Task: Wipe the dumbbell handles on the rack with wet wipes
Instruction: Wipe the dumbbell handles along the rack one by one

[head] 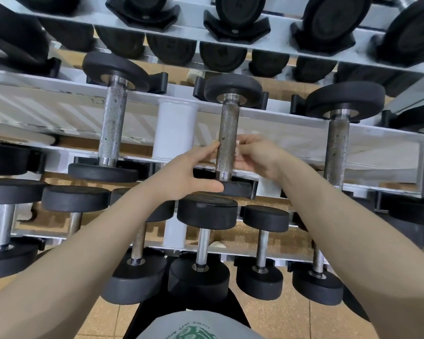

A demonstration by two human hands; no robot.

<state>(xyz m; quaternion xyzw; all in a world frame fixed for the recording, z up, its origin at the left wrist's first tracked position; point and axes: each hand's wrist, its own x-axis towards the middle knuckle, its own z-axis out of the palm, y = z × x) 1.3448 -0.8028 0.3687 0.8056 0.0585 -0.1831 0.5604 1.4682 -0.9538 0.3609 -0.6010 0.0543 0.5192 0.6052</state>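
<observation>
Rack: the white dumbbell rack (66,111) is filling the view, tiers of black-ended dumbbells sitting across its rails, tan floor tiles (291,319) showing below.
Target dumbbell: the middle-tier dumbbell (233,90) is resting in its black cradles, right in the centre of the rack.
Handle: its knurled steel handle (227,140) is running toward the camera between the two hands, the far end meeting the round black weight, the near end dropping into the lower cradle.
Left hand: the left hand (189,172) is reaching in from the left, fingertips touching the left side of the handle, thumb stretching out below along the near black weight; whether those fingers are curling behind the bar, I cannot tell.
Right hand: the right hand (257,155) is coming in from the right, fingers curling and pinching a small pale wet wipe (236,149) just against the right side of the handle.
Wipe: only a sliver of it is peeking out between fingers and bar, low on the handle.
Neighbours: a dumbbell with a knurled bar (113,123) is sitting to the left, beyond the white upright post (174,130); a duller, spotted bar (337,148) is sitting to the right.
Lower tier: smaller dumbbells (206,211) are lining up beneath both forearms.
</observation>
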